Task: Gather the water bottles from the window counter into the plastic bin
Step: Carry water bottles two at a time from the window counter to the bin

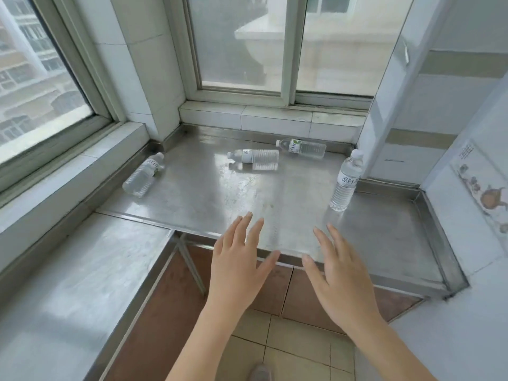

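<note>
Both hands (239,268) (341,279) empty, splayed above ribbed clear bottles (254,156).

- 4 clear bottles with white labels on steel counter (209,193).
- Bottle 1 (143,175): on its side, left edge.
- Bottle 2 (253,156): on its side, centre.
- Bottle 3 (301,147): on its side, rear.
- Bottle 4 (347,180): upright, right, white cap on.

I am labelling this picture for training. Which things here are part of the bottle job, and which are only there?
Part of the job:
- clear plastic water bottle standing upright
- three clear plastic water bottles lying down
- steel window counter
- left hand and right hand, both open and empty

Only there:
- paper wall poster

No plastic bin is in view.
</note>
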Demonstrator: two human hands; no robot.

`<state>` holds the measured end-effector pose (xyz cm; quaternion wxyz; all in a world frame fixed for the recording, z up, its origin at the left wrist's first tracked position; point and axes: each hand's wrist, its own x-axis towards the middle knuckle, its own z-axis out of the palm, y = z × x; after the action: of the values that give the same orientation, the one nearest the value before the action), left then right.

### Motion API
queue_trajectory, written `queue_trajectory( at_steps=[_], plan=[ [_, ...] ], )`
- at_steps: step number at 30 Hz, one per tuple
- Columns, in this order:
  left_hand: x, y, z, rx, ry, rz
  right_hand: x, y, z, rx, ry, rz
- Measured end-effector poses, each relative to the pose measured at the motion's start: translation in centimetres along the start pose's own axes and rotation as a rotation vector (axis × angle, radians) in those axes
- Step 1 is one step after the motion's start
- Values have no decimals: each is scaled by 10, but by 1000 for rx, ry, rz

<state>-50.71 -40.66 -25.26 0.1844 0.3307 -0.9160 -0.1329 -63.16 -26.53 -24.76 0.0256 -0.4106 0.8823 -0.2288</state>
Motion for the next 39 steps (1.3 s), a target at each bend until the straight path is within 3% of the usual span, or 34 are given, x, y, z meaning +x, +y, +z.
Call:
queue_trajectory(
  at_steps=[6, 15, 25, 35, 39],
  plan=[
    [94, 5, 30, -11, -80, 131, 68, 32, 5, 104, 63, 176],
    [181, 30, 82, -13, -161, 121, 174, 116, 25, 647, 144, 449],
    [259, 49, 122, -11, -160, 4, 281, 205, 56, 821, 155, 460],
    [301, 4, 149, -114, -208, -197, 320, 207, 76, 972, 271, 508],
    [346, -30, 162, 6, -194, -182, 345, 182, 80, 1045, 327, 566]
  ],
)
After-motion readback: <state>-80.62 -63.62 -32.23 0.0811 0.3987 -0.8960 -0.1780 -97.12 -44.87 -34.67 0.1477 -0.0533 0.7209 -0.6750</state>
